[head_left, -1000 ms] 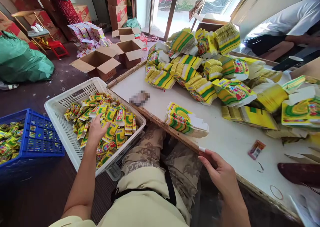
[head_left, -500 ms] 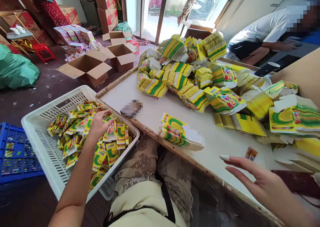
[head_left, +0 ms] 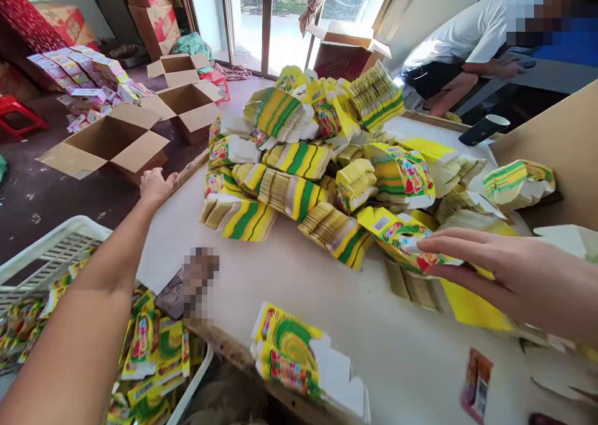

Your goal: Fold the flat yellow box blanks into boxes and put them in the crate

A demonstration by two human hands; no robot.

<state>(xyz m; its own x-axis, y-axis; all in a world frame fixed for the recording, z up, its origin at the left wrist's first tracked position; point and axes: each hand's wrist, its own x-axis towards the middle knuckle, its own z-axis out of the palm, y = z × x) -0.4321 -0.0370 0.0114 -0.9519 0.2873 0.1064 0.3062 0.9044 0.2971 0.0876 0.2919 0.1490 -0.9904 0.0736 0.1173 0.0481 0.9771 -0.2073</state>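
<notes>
I can see the right hand (head_left: 504, 269), grip spread, right by the yellow boxes (head_left: 299, 191) heaped on the bench (head_left: 374, 325). The left hand (head_left: 156, 187), thumb and fingers apart, is near the edge.

The yellow cartons (head_left: 295, 191) look like glossy printed card; the tabletop (head_left: 327, 294) seems smooth, its near edge (head_left: 224, 350) rough wood, the near-left basket (head_left: 75, 229) plastic.
</notes>
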